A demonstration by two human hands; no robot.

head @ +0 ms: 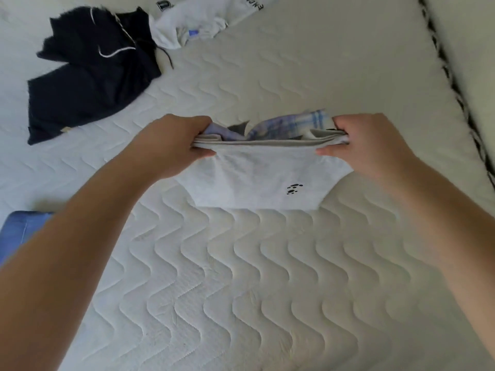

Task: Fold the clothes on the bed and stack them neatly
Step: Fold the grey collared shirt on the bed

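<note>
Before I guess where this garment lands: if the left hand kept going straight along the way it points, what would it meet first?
The left hand, gripping the white garment, points up and rightward across the bed. Beyond the cloth it holds, the line looks like bare quilted mattress; the dark clothing lies well to its left. Depth is uncertain.

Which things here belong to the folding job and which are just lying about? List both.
Part of the job:
- light grey garment, held by left hand and right hand
- plaid cloth tucked into it
- dark navy garment, unfolded
- white garment, crumpled

Just lying about:
- quilted mattress
- blue item at the left edge, unclear what it is
</note>
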